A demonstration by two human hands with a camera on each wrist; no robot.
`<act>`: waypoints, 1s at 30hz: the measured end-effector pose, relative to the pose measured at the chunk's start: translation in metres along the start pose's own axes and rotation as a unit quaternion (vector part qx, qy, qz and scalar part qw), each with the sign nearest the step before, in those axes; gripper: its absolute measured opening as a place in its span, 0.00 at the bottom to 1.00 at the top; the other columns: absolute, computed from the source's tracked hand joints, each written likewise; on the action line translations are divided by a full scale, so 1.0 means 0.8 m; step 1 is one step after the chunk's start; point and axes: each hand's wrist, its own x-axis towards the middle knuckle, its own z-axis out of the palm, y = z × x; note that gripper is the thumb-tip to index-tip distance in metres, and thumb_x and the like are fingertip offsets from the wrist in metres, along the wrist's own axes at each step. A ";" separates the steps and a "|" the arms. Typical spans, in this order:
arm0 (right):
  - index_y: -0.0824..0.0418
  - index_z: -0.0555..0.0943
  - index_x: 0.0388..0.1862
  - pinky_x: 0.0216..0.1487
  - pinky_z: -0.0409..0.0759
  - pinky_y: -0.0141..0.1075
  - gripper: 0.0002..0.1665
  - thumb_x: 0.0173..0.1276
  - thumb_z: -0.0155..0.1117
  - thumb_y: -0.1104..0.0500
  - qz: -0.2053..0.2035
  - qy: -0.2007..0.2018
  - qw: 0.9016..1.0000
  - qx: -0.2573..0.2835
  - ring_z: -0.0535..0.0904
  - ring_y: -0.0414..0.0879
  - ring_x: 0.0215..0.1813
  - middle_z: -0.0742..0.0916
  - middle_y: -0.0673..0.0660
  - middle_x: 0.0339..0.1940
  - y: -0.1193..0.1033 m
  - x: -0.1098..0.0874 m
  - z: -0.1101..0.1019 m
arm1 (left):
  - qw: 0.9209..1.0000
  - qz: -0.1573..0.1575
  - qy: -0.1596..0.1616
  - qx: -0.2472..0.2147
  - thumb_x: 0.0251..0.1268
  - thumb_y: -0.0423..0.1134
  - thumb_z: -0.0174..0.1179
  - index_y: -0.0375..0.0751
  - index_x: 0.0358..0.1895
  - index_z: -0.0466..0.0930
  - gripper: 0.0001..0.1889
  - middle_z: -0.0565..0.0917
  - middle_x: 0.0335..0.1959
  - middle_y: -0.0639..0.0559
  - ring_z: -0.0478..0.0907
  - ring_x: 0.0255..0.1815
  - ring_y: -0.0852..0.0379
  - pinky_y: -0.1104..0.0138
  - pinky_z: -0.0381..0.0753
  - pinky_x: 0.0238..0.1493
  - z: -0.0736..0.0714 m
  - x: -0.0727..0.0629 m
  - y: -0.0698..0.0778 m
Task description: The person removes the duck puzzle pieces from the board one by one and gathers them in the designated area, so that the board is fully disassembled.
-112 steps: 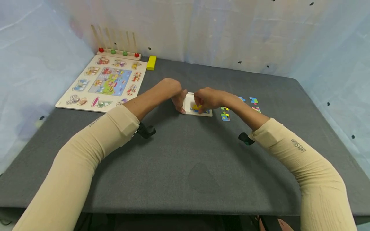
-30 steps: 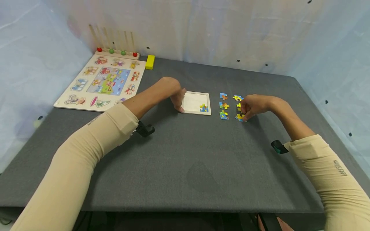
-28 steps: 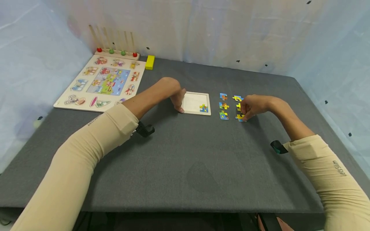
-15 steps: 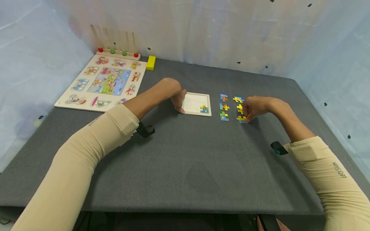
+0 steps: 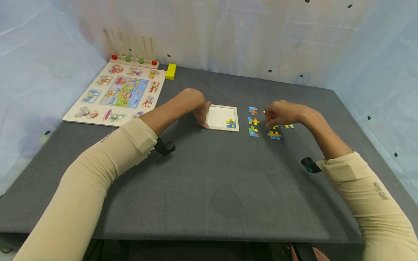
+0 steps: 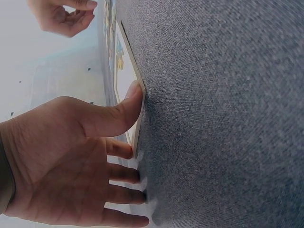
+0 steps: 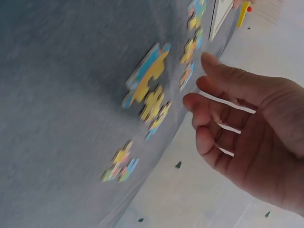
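Note:
My left hand [image 5: 201,113] holds the left side of a shallow wooden puzzle tray [image 5: 217,115]; in the left wrist view the thumb lies on a corner of its rim [image 6: 137,97] and the other fingers reach along the side. One blue and yellow jigsaw piece [image 5: 231,123] lies in the tray's near right corner. My right hand [image 5: 282,111] hovers above the loose pieces, fingers loosely bent, with nothing between them in the right wrist view. Below it sits a yellow and blue piece [image 5: 274,135], and a yellow piece [image 7: 153,103] lies beside that one. The hand partly covers other pieces in the head view.
A column of jigsaw pieces [image 5: 253,121] lies between tray and right hand, and more pieces [image 5: 289,126] lie farther right. At the back left are a large wooden picture board [image 5: 98,108], a peg stand [image 5: 134,61] and a yellow block [image 5: 171,71].
Earlier the right hand was at the tray with a piece, which now lies in its corner. It then touched the middle column's nearest piece and has since lifted away, back and left.

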 end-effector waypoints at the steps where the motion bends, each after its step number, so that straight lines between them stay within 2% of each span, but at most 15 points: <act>1: 0.63 0.81 0.40 0.39 0.78 0.42 0.09 0.73 0.71 0.59 -0.005 0.004 1.000 0.001 0.83 0.49 0.36 0.89 0.59 0.37 -0.004 0.001 -0.001 | 1.000 0.001 -0.001 0.001 0.74 0.70 0.51 0.39 0.85 0.33 0.54 0.46 0.87 0.36 0.47 0.88 0.42 0.47 0.51 0.86 0.000 0.000 0.000; 6: 0.64 0.82 0.46 0.42 0.81 0.44 0.10 0.74 0.69 0.59 -0.011 0.010 1.000 0.000 0.85 0.51 0.39 0.89 0.60 0.40 -0.019 0.013 -0.001 | 1.000 0.009 -0.005 0.016 0.76 0.69 0.50 0.36 0.84 0.31 0.54 0.45 0.87 0.35 0.46 0.88 0.41 0.47 0.50 0.86 -0.001 0.001 0.003; 11: 0.65 0.84 0.49 0.44 0.82 0.45 0.10 0.74 0.69 0.60 -0.025 0.017 1.000 0.000 0.86 0.53 0.40 0.89 0.61 0.42 -0.031 0.022 -0.003 | 1.000 0.006 -0.008 0.006 0.76 0.69 0.50 0.37 0.85 0.29 0.55 0.43 0.88 0.36 0.44 0.89 0.41 0.47 0.48 0.86 -0.001 -0.001 0.002; 20: 0.66 0.83 0.54 0.48 0.83 0.47 0.14 0.75 0.69 0.59 -0.029 0.014 0.999 -0.008 0.85 0.50 0.43 0.89 0.61 0.44 -0.045 0.031 -0.005 | 1.000 0.008 -0.005 -0.002 0.75 0.68 0.51 0.38 0.84 0.32 0.54 0.45 0.87 0.36 0.45 0.88 0.41 0.47 0.49 0.86 -0.001 -0.002 0.001; 30: 0.67 0.84 0.55 0.47 0.83 0.46 0.15 0.75 0.68 0.60 -0.068 0.019 0.997 -0.013 0.85 0.49 0.41 0.89 0.61 0.42 -0.054 0.046 -0.004 | 1.000 -0.002 0.003 0.010 0.75 0.69 0.51 0.38 0.84 0.35 0.53 0.48 0.87 0.36 0.48 0.88 0.41 0.47 0.52 0.85 -0.001 0.000 0.004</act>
